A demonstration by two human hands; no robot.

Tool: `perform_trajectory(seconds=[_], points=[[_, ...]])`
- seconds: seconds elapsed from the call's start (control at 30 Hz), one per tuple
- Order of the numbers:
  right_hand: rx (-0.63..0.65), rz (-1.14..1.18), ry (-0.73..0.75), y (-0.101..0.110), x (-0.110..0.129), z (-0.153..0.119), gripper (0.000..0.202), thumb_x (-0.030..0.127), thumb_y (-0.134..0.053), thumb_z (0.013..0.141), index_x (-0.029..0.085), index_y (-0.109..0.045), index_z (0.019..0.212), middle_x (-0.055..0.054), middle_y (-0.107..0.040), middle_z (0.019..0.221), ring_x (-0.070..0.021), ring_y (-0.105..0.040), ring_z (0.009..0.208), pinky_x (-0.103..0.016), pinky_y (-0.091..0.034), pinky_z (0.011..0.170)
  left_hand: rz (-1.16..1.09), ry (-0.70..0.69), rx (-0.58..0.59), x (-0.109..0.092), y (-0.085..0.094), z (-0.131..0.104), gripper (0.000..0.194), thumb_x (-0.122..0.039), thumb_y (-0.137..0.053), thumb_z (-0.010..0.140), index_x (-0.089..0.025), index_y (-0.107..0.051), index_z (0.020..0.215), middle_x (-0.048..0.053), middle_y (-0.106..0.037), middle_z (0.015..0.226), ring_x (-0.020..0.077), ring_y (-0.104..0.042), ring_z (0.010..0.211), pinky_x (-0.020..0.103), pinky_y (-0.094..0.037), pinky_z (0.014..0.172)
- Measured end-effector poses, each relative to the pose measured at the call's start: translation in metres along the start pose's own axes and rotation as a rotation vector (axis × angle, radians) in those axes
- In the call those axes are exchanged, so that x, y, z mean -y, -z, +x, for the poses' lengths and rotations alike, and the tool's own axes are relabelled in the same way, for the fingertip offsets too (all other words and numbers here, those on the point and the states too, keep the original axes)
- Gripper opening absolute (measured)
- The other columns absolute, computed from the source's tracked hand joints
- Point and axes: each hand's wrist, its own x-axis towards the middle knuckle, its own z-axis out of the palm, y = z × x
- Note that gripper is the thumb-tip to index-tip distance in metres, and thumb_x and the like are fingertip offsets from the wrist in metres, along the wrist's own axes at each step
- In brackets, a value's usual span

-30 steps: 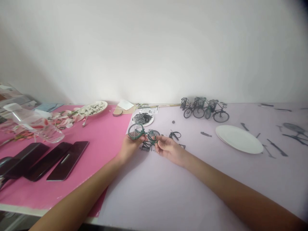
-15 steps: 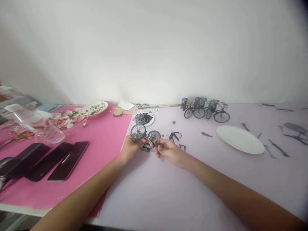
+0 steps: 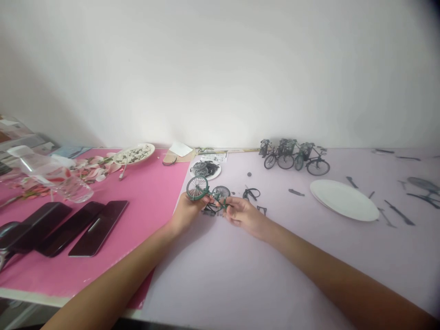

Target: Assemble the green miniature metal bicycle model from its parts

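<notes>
The left hand [image 3: 185, 213] is closed on a green toy bike [image 3: 216, 196]; the right hand [image 3: 246, 217] pinches its other end. The bike lies between them, its long axis slanting from ten o'clock to four, the spoked wheel [image 3: 197, 188] nearer the left hand. Beyond: small plate [image 3: 217, 173] at twelve, standing bikes [image 3: 318, 167] at two, white plate [image 3: 343, 200] at three.

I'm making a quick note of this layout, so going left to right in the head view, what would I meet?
Bottle, plate of white bits, left hand, green bike, right hand, standing bikes, white plate, dark strip.
</notes>
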Motion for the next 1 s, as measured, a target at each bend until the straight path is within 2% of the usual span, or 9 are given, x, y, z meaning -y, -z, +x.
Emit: perform_trajectory(seconds=[0.1, 0.2, 0.3, 0.43, 0.53, 0.63, 0.77, 0.83, 1.0], points=[[0.089, -0.016, 0.035, 0.000, 0.002, 0.000, 0.042, 0.049, -0.087, 0.078, 0.020, -0.075, 0.106, -0.003, -0.066, 0.086, -0.0092, -0.048, 0.064, -0.025, -0.025, 0.053, 0.017, 0.008, 0.001, 0.003, 0.001, 0.000, 0.033, -0.047, -0.078, 0.085, -0.015, -0.074, 0.085, 0.008, -0.077, 0.089, 0.0219, -0.072, 0.085, 0.034, -0.056, 0.084], [0.160, -0.062, 0.048, 0.003, 0.000, 0.001, 0.036, 0.046, -0.082, 0.084, 0.020, -0.075, 0.108, -0.007, -0.070, 0.095, -0.0099, -0.049, 0.065, -0.025, -0.023, 0.052, 0.037, 0.010, -0.006, 0.006, 0.004, 0.000, 0.032, -0.046, -0.080, 0.083, -0.015, -0.074, 0.084, 0.007, -0.077, 0.087, 0.0193, -0.070, 0.080, 0.030, -0.054, 0.079], [0.161, -0.081, 0.046, 0.006, -0.004, 0.002, 0.030, 0.043, -0.080, 0.087, 0.020, -0.075, 0.105, -0.004, -0.066, 0.082, -0.0106, -0.048, 0.063, -0.025, -0.025, 0.053, 0.050, 0.006, 0.013, 0.006, 0.004, 0.000, 0.033, -0.047, -0.080, 0.084, -0.015, -0.075, 0.084, 0.008, -0.077, 0.089, 0.0196, -0.070, 0.082, 0.029, -0.054, 0.078], [0.197, -0.104, 0.079, 0.010, -0.009, 0.003, 0.028, 0.042, -0.081, 0.085, 0.020, -0.075, 0.100, 0.001, -0.059, 0.068, -0.0132, -0.051, 0.062, -0.026, -0.033, 0.056, 0.033, -0.013, 0.042, -0.001, 0.001, -0.001, 0.033, -0.047, -0.081, 0.082, -0.014, -0.074, 0.081, 0.007, -0.077, 0.085, 0.0201, -0.071, 0.082, 0.030, -0.055, 0.078], [0.201, -0.121, 0.093, 0.010, -0.008, 0.003, 0.024, 0.035, -0.081, 0.083, 0.020, -0.075, 0.100, 0.001, -0.061, 0.070, -0.0126, -0.052, 0.060, -0.028, -0.039, 0.060, 0.035, -0.013, 0.036, -0.006, -0.001, -0.001, 0.035, -0.048, -0.083, 0.080, -0.015, -0.072, 0.076, 0.005, -0.075, 0.079, 0.0194, -0.070, 0.078, 0.029, -0.055, 0.074], [0.201, -0.108, 0.098, 0.007, -0.006, 0.002, 0.025, 0.032, -0.083, 0.080, 0.019, -0.074, 0.100, -0.001, -0.067, 0.081, -0.0111, -0.052, 0.058, -0.029, -0.041, 0.061, 0.031, 0.014, 0.041, -0.010, -0.002, -0.001, 0.038, -0.051, -0.084, 0.079, -0.014, -0.073, 0.077, 0.006, -0.075, 0.078, 0.0194, -0.070, 0.077, 0.029, -0.054, 0.074], [0.147, -0.061, 0.104, 0.002, -0.001, 0.001, 0.029, 0.039, -0.083, 0.082, 0.019, -0.074, 0.101, -0.007, -0.071, 0.103, -0.0091, -0.053, 0.061, -0.028, -0.041, 0.060, -0.020, 0.084, 0.074, -0.015, -0.001, 0.003, 0.038, -0.049, -0.083, 0.080, -0.013, -0.077, 0.090, 0.008, -0.078, 0.090, 0.0209, -0.071, 0.086, 0.032, -0.054, 0.084], [0.088, -0.046, 0.109, -0.002, 0.002, -0.001, 0.032, 0.042, -0.083, 0.083, 0.020, -0.075, 0.105, -0.008, -0.071, 0.107, -0.0090, -0.053, 0.062, -0.028, -0.041, 0.060, -0.043, 0.116, 0.056, -0.017, 0.001, 0.006, 0.040, -0.047, -0.084, 0.080, -0.013, -0.077, 0.099, 0.010, -0.079, 0.101, 0.0235, -0.072, 0.095, 0.035, -0.053, 0.091], [-0.058, -0.142, 0.164, -0.013, 0.016, -0.008, 0.036, 0.046, -0.084, 0.083, 0.020, -0.075, 0.106, -0.007, -0.071, 0.093, -0.0113, -0.053, 0.060, -0.031, -0.042, 0.059, -0.035, 0.122, 0.049, -0.023, 0.005, 0.009, 0.040, -0.039, -0.080, 0.083, -0.015, -0.076, 0.116, 0.014, -0.075, 0.125, 0.0287, -0.067, 0.118, 0.039, -0.049, 0.104]])
